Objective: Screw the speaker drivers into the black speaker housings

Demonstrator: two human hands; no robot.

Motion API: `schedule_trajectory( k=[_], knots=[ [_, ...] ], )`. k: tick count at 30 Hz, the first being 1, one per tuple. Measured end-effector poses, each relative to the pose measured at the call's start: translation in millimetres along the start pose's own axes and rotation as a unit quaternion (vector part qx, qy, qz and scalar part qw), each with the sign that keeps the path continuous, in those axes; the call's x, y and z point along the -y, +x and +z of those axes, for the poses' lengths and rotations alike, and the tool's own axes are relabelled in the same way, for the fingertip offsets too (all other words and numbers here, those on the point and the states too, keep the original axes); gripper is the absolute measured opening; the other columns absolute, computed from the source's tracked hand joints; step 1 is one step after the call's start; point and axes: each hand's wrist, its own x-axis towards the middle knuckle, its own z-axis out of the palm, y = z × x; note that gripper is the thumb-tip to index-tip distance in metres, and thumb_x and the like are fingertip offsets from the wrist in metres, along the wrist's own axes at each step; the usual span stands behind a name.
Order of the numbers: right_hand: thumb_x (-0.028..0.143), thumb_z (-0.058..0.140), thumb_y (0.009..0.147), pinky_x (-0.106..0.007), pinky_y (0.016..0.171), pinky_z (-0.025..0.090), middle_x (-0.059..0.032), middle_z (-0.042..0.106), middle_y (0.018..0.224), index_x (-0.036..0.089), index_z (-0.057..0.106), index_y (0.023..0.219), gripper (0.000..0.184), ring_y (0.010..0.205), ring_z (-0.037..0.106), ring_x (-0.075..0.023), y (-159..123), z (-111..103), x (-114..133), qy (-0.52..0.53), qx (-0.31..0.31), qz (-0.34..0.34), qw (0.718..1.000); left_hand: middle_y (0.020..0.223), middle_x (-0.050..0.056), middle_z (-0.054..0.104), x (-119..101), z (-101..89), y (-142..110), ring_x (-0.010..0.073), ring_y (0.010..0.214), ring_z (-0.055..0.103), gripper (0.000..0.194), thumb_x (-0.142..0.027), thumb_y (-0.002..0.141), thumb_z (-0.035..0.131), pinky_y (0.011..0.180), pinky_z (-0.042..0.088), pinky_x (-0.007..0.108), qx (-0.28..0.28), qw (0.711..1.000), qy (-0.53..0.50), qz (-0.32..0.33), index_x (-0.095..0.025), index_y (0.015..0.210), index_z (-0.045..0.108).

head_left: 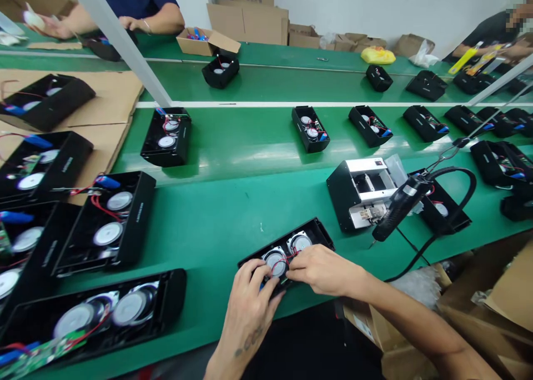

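Note:
An open black speaker housing (318,227) lies at an angle on the green bench in front of me. Inside it sit two round speakers, the nearer one (275,261) and the farther one (300,241), with red wires (293,252) across them. My left hand (252,294) is bent over the housing's near left part, its fingers gripping there beside a bit of blue. My right hand (322,269) reaches in from the right, fingertips pinched together by the red wires. Whatever is between those fingertips is hidden; a sliver of green shows below them.
An electric screwdriver (402,208) hangs on a cable at right, next to a black-and-silver machine (362,188). More open housings (108,224) crowd the left side. Others (310,127) stand along the green strip beyond. Across the bench, one person's hand (135,24) is visible; cardboard boxes (250,22) stand behind.

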Motion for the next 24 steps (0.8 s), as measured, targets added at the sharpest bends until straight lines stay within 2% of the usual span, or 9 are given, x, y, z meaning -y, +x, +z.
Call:
schedule_trajectory(
  k=[4, 7, 10, 14, 17, 20, 24],
  knots=[
    [0.004, 0.056, 0.100, -0.034, 0.066, 0.043, -0.0043, 0.081, 0.105, 0.019, 0.078, 0.119, 0.033, 0.087, 0.070, -0.0184, -3, -3, -3, 0.034, 0.008, 0.004, 0.999, 0.102, 0.007, 0.074, 0, -2.5, 2, 0.0275, 0.113, 0.068, 0.008, -0.020, 0.092, 0.078, 0.100, 0.059, 0.046, 0.014, 1.000, 0.006, 0.017, -0.021, 0.099, 0.073],
    [0.007, 0.059, 0.096, -0.034, 0.070, 0.046, -0.0059, 0.080, 0.099, 0.017, 0.078, 0.112, 0.026, 0.085, 0.069, -0.0202, -3, -5, 2, 0.039, 0.018, 0.005, 0.999, 0.103, 0.006, 0.075, -1, -3.2, 3, 0.0274, 0.115, 0.068, 0.008, -0.018, 0.091, 0.078, 0.106, 0.057, 0.047, 0.044, 0.999, 0.009, 0.021, -0.021, 0.097, 0.073],
    [0.015, 0.063, 0.098, -0.037, 0.082, 0.052, -0.0098, 0.079, 0.100, 0.013, 0.077, 0.109, 0.017, 0.093, 0.069, -0.0243, -4, 1, 5, 0.044, -0.001, -0.001, 0.999, 0.103, 0.005, 0.077, -1, -2.7, 4, 0.0275, 0.117, 0.068, 0.007, -0.016, 0.092, 0.076, 0.112, 0.053, 0.050, 0.052, 0.998, -0.003, 0.018, -0.022, 0.095, 0.074],
    [0.005, 0.055, 0.099, -0.038, 0.084, 0.052, -0.0119, 0.079, 0.106, 0.011, 0.073, 0.122, 0.030, 0.093, 0.068, -0.0239, -4, 10, 3, 0.035, -0.036, -0.006, 0.999, 0.105, 0.005, 0.078, 1, -1.2, 7, 0.0284, 0.118, 0.067, 0.006, -0.019, 0.093, 0.079, 0.113, 0.051, 0.051, 0.060, 0.998, 0.002, 0.027, -0.021, 0.099, 0.077],
    [0.004, 0.059, 0.098, -0.038, 0.084, 0.050, -0.0123, 0.080, 0.107, 0.012, 0.073, 0.121, 0.028, 0.093, 0.069, -0.0241, 4, 2, 1, 0.045, -0.014, 0.003, 0.999, 0.106, 0.006, 0.078, 9, -0.6, 14, 0.0296, 0.117, 0.067, 0.012, -0.021, 0.089, 0.084, 0.108, 0.052, 0.051, 0.068, 0.997, 0.001, 0.026, -0.022, 0.099, 0.080],
    [0.014, 0.070, 0.097, -0.038, 0.082, 0.048, -0.0118, 0.082, 0.101, 0.013, 0.075, 0.115, 0.019, 0.091, 0.072, -0.0259, 19, -17, 0, 0.043, 0.017, 0.049, 0.998, 0.106, 0.005, 0.077, 25, -2.0, 29, 0.0268, 0.110, 0.068, 0.008, -0.028, 0.086, 0.088, 0.101, 0.053, 0.047, 0.121, 0.992, -0.045, -0.008, -0.025, 0.090, 0.082],
    [0.021, 0.073, 0.098, -0.040, 0.086, 0.048, -0.0131, 0.082, 0.102, 0.012, 0.069, 0.133, 0.036, 0.090, 0.074, -0.0277, 36, -30, 1, 0.015, 0.030, 0.088, 0.996, 0.108, 0.003, 0.074, 47, -5.4, 48, 0.0210, 0.098, 0.067, 0.019, -0.039, 0.083, 0.090, 0.091, 0.052, 0.040, 0.197, 0.969, -0.119, -0.086, -0.024, 0.078, 0.080]
  ],
)
